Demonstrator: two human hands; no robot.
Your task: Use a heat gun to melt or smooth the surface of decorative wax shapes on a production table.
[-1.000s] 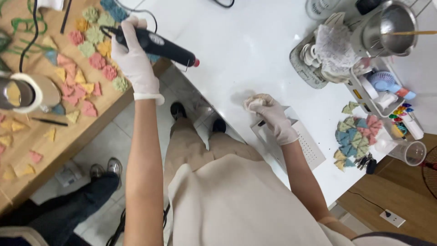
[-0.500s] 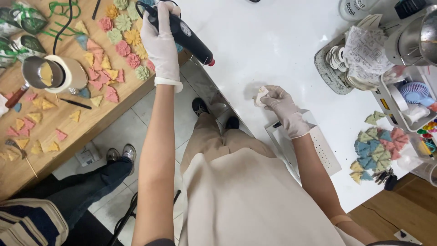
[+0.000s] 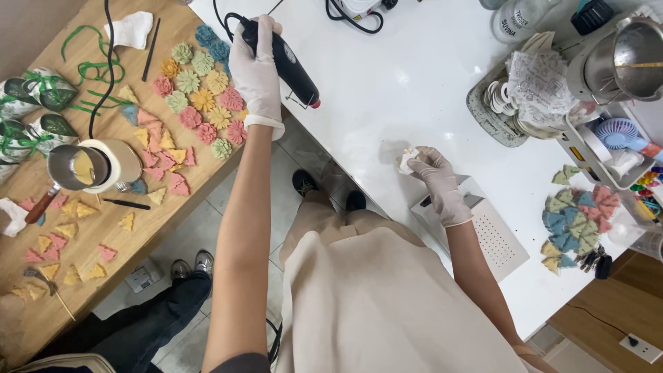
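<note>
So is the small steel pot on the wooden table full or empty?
Partly filled: the steel pot shows yellowish contents inside, below its rim.

This is a small craft workshop where coloured, moulded pieces are made by hand. On the left stands a wooden bench (image 3: 103,228) strewn with small flower-shaped pieces (image 3: 200,97) in pink, yellow, green and blue, and with loose triangular petals (image 3: 162,159) nearby. A metal melting pot (image 3: 86,168) with pale yellow contents sits among them, and green ribbon (image 3: 83,65) lies at the far left. On the right, a white bench (image 3: 394,83) carries a second steel pot (image 3: 632,59), a small blue fan (image 3: 617,132), more petal pieces (image 3: 573,217) and a corded black hand tool (image 3: 283,59). The floor between them is tiled.
</note>
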